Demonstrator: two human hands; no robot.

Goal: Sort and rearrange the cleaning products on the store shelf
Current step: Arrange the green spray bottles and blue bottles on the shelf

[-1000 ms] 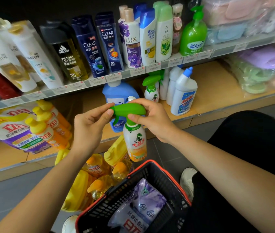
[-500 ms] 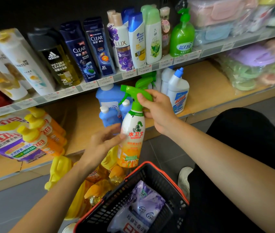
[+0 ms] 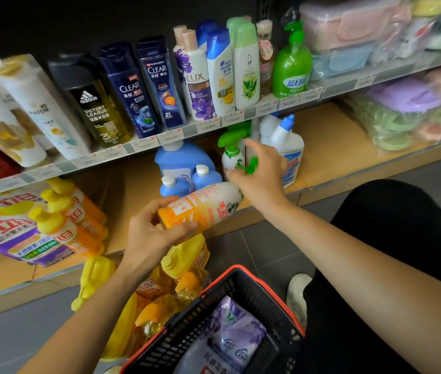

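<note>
A white and orange spray bottle [image 3: 203,205] with a green trigger head lies tilted almost flat in front of the lower shelf, base toward me. My left hand [image 3: 154,233] grips its orange base. My right hand [image 3: 261,176] holds the green trigger head at the far end, fingers curled over it and partly hiding it. Just behind stands a matching green-topped spray bottle [image 3: 231,152] on the lower shelf [image 3: 329,147], next to two white toilet cleaner bottles [image 3: 289,147] with blue caps.
Blue detergent bottles [image 3: 184,168] stand left of the sprayers. Shampoo bottles [image 3: 143,90] line the upper shelf. Orange and yellow detergent packs [image 3: 60,225] lie at the left. A black basket with a red rim [image 3: 243,273] holding a purple pouch sits below, yellow oil bottles [image 3: 160,287] beside it.
The spray bottle went from hanging upright to lying nearly flat. My left hand moved from its trigger head down to its orange base, and the bottle came closer to the shelf.
</note>
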